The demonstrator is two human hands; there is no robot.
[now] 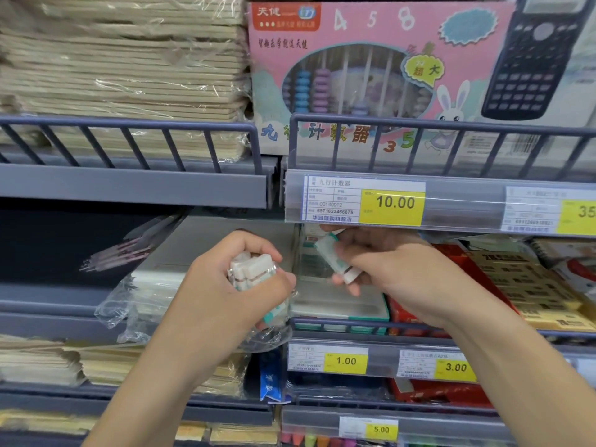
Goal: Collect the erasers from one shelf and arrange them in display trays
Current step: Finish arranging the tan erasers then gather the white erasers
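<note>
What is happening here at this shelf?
A person stands at a shop shelf. The left hand grips a bunch of erasers in clear wrap. The right hand pinches one single eraser above the display tray on the middle shelf, over the 1.00 price tag. The single eraser is not yet set down.

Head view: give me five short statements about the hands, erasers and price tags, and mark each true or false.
1. The left hand grips a bundle of erasers. True.
2. The right hand holds nothing. False: it pinches a single eraser.
3. The tag under the pink abacus box reads 10.00. True.
4. Both hands rest on the top shelf. False: they are below the 10.00 tag's shelf edge.
5. The calculator box lies left of the abacus box. False: right.
</note>
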